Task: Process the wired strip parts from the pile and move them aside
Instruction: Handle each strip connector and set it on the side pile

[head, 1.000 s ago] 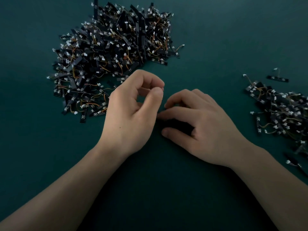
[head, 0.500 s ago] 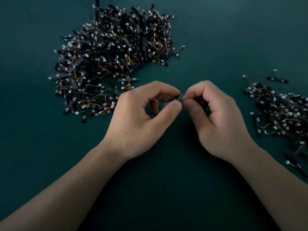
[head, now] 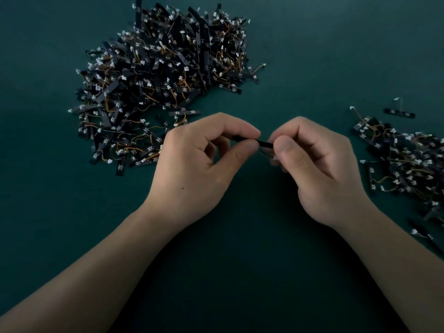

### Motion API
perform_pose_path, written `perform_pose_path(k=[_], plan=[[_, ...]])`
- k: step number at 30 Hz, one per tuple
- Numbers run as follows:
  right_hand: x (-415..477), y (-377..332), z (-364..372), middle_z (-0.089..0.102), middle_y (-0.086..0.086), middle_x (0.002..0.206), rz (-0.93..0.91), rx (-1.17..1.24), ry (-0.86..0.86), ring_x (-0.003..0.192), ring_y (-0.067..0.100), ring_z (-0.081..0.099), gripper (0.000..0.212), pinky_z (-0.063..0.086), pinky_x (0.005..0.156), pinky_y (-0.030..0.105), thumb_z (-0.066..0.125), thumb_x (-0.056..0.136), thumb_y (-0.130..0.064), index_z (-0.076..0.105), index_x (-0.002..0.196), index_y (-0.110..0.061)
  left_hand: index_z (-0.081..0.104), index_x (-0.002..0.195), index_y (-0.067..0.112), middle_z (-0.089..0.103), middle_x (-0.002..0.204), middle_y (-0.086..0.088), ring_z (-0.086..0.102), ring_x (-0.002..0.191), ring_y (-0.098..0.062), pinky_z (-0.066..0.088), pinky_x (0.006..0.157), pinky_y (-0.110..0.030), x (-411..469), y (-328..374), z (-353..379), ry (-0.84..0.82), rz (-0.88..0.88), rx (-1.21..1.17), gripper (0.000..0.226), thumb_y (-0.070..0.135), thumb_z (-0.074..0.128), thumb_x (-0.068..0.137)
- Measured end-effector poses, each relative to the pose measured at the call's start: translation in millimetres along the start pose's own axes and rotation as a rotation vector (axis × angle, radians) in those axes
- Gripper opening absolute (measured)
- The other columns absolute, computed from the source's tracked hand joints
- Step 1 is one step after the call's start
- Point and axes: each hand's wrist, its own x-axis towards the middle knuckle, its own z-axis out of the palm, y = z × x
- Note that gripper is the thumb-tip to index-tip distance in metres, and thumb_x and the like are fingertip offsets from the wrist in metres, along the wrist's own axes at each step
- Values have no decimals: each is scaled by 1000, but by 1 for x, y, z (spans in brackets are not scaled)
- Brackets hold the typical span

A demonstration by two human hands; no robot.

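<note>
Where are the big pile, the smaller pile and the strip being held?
big pile (head: 163, 78): head view, middle of the heap.
smaller pile (head: 406, 162): head view, middle of the heap.
strip (head: 264, 143): head view, the uncovered black middle stretch.

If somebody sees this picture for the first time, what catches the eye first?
The big pile of wired strip parts at upper left strikes first. In the centre, the left hand and right hand pinch one black strip between them; a smaller pile lies at right.
</note>
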Motion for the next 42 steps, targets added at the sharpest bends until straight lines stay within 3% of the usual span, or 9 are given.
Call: perform_pose_path(k=[7, 12, 17, 21, 29, 31, 35, 38, 42], plan=[[3, -1, 3, 46, -4, 58, 117, 57, -32, 51, 16, 39, 28, 32, 46, 39, 53, 103, -47, 55, 81, -30, 74, 97, 23, 72, 92, 13, 64, 80, -10, 43, 74, -21, -1, 1, 0, 17, 140, 68, 10, 15, 79, 94], [1, -1, 3, 45, 2, 56, 109, 113, -37, 48, 22, 38, 35, 31, 44, 39, 56, 103, -45, 54, 79, -19, 73, 96, 21, 71, 94, 7, 65, 83, -8, 48, 72, -27, -1, 0, 0, 6, 188, 37, 12, 11, 79, 93], [2, -1, -1, 63, 1, 61, 116, 140, -103, 48, 8, 50, 37, 38, 50, 20, 49, 106, -39, 64, 87, -11, 76, 94, 17, 74, 97, 5, 68, 89, -11, 46, 77, -23, -1, 1, 0, -97, 174, -21, 7, 11, 80, 91], [1, 1, -2, 66, 4, 65, 118, 165, -125, 49, 30, 53, 38, 41, 43, 39, 48, 105, -38, 65, 93, -6, 79, 93, 12, 76, 98, 5, 68, 90, -5, 44, 81, -22, -1, 3, 0, -109, 201, 5, 2, 13, 80, 92], [0, -3, 2, 62, -2, 61, 35, 7, -15, 47, 14, 52, 15, 41, 50, 25, 50, 106, -29, 57, 93, -30, 68, 118, 23, 67, 95, 10, 61, 81, -23, 49, 68, -31, -2, 5, 0, -35, 27, 13, 22, 32, 70, 97], [0, -3, 4, 61, -1, 61, 15, -7, 5, 46, 13, 51, 15, 40, 50, 21, 51, 106, -27, 55, 93, -32, 70, 104, 21, 64, 82, 9, 58, 72, -20, 46, 64, -27, -2, 6, -1, -54, -26, -10, 19, 36, 60, 98], [-2, -1, 4, 65, -3, 65, -21, -32, 12, 46, 15, 54, 12, 42, 49, 22, 52, 108, -25, 62, 110, -31, 67, 78, 13, 54, 61, -1, 48, 56, -21, 38, 53, -33, -1, 7, 2, -96, -54, 58, 23, 22, 64, 98], [-2, 0, 4, 70, -8, 70, -43, -35, 3, 46, 18, 55, 30, 44, 47, 25, 51, 110, -29, 60, 137, -37, 68, 78, 7, 54, 62, -10, 49, 58, -27, 38, 56, -41, -2, 8, 0, -123, -55, 32, 25, 19, 59, 98], [-3, 2, 4, 70, -11, 70, -62, -49, -11, 46, 23, 56, 34, 44, 45, 36, 51, 110, -29, 60, 142, -35, 66, 82, 7, 52, 64, -14, 45, 58, -28, 37, 54, -41, -1, 9, -1, -145, -71, -15, 25, 23, 58, 100]])
